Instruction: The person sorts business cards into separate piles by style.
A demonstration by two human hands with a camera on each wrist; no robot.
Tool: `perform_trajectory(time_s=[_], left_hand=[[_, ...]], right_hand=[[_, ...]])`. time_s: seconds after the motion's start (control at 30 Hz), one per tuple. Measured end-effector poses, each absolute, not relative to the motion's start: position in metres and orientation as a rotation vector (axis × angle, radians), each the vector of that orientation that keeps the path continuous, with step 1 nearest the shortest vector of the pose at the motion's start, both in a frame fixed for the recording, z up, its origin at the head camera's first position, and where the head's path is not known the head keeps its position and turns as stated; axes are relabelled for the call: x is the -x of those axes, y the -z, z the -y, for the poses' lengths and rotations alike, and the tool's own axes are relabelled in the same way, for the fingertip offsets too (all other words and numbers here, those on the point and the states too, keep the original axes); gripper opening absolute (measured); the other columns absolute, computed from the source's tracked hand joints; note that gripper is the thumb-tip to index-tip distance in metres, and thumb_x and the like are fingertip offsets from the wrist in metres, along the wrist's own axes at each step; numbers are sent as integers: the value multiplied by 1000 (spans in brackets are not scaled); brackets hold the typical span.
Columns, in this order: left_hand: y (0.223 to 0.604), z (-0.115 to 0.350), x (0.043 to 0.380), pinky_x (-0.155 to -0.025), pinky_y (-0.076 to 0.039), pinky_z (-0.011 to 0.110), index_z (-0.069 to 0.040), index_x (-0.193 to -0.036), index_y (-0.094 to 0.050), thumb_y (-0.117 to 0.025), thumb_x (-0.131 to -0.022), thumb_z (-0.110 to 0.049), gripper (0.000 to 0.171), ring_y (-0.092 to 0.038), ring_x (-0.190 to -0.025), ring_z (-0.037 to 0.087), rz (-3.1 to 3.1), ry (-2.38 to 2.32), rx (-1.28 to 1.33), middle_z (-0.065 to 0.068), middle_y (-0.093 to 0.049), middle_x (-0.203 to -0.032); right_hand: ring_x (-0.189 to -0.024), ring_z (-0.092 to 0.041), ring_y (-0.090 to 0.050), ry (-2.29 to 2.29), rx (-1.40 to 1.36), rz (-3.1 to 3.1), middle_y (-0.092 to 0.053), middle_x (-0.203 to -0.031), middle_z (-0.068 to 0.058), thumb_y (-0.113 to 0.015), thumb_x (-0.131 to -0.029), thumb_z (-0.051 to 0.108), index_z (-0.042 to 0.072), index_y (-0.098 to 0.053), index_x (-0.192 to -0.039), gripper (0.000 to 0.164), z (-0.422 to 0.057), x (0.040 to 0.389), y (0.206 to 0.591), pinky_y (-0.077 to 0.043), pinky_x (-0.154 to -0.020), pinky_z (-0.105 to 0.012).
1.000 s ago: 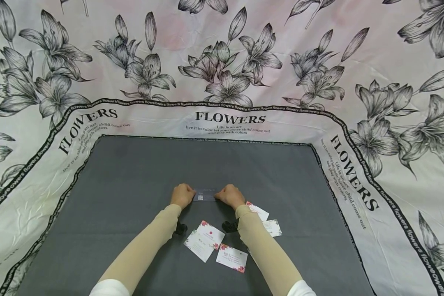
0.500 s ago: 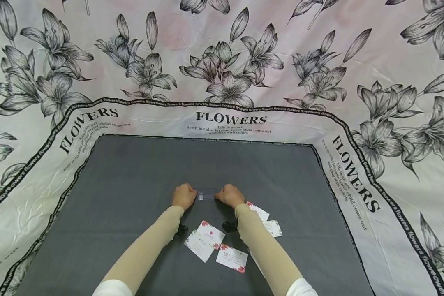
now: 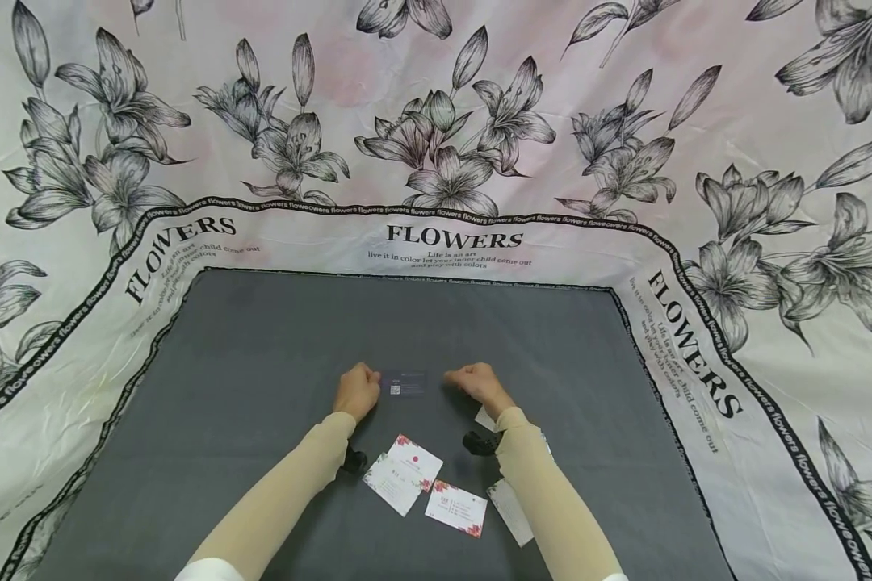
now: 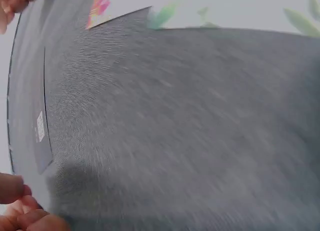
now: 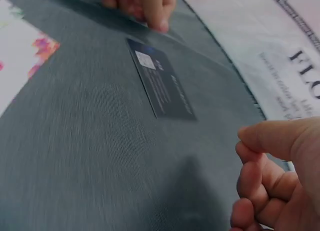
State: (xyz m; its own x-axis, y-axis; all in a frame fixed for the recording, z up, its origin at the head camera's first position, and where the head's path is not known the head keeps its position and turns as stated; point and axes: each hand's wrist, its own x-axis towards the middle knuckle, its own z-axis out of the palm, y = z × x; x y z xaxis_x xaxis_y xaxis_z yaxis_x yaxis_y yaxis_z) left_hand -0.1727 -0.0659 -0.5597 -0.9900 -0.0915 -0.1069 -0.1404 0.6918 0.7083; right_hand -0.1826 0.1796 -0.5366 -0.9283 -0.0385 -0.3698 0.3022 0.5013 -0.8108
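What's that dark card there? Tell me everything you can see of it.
The dark card is a thin, paper-like rectangle with a white square code near its left-hand end and pale print too blurred to read. It lies on grey cloth, between the left hand and right hand, neither apparently touching it.

Dark printed card [image 5: 162, 83] with white code, flat on cloth [image 5: 90, 121]

Smooth dark card [image 5: 162, 83], matt paper cards [image 3: 456, 508], finely ribbed grey cloth [image 3: 262, 347], faintly shiny floral cloth [image 3: 312, 242]
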Motion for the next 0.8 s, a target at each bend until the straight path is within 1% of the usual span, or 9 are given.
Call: perform_trajectory(time_s=[0.1,0.2,0.3,0.4,0.47,0.53,0.63,0.7,0.8], left_hand=[[555,66,166,-65,-43,34,-8,-89,-61,-55,-96,-23,17,-55,-70,20,-2878,-1186,126,5,-61,-79],[545,60,157,-62,-42,32,-11,-93,-63,-57,-95,-23,14,-54,-68,16,-2917,-1153,-52,2,-61,-79],[537,49,146,-58,-42,30,-12,-98,-64,-59,-94,-21,11,-52,-65,12,-2903,-1066,-284,-1,-59,-78],[534,34,135,-54,-40,26,-14,-102,-64,-59,-93,-20,12,-49,-62,7,-2877,-929,-483,-6,-56,-77],[535,25,129,-52,-39,24,-15,-104,-63,-60,-92,-20,14,-47,-60,5,-2860,-860,-586,-8,-55,-76],[536,17,123,-52,-38,23,-15,-104,-64,-60,-92,-21,14,-46,-60,4,-2838,-806,-659,-9,-54,-77],[538,11,115,-52,-38,21,-15,-99,-66,-61,-91,-20,11,-46,-61,4,-2796,-746,-768,-7,-56,-79],[537,12,111,-52,-38,20,-15,-95,-68,-62,-91,-20,9,-47,-63,3,-2783,-698,-811,-7,-58,-80],[535,19,104,-53,-39,19,-16,-91,-69,-63,-91,-20,8,-48,-65,4,-2813,-642,-816,-7,-60,-81]], right_hand=[[-50,-11,-32,1334,-215,-2512,-40,-53,7,-65,-89,32,0,-66,-74,36,-200,167,530,-30,-50,-28],[-46,-11,-31,1184,-194,-2681,-40,-51,6,-64,-89,33,3,-69,-75,33,-218,148,526,-27,-45,-27],[-47,-11,-38,995,-163,-2844,-46,-52,6,-64,-89,31,9,-67,-71,29,-233,130,527,-30,-48,-26],[-55,-13,-46,827,-117,-2994,-56,-57,6,-66,-86,28,15,-68,-69,22,-243,115,532,-34,-54,-28],[-59,-15,-49,746,-83,-3085,-60,-61,5,-67,-84,25,16,-68,-68,19,-248,107,535,-36,-56,-30],[-63,-17,-51,697,-40,-3145,-62,-63,3,-69,-81,22,16,-70,-69,13,-250,101,537,-38,-58,-32],[-65,-16,-50,642,47,-3176,-61,-64,3,-71,-79,18,16,-71,-70,9,-247,89,540,-39,-58,-31],[-65,-14,-49,638,147,-3158,-60,-65,4,-73,-78,17,16,-73,-71,7,-237,79,541,-38,-57,-29],[-67,-8,-45,623,312,-3127,-56,-67,8,-75,-79,20,17,-72,-73,7,-215,59,544,-37,-59,-23]])
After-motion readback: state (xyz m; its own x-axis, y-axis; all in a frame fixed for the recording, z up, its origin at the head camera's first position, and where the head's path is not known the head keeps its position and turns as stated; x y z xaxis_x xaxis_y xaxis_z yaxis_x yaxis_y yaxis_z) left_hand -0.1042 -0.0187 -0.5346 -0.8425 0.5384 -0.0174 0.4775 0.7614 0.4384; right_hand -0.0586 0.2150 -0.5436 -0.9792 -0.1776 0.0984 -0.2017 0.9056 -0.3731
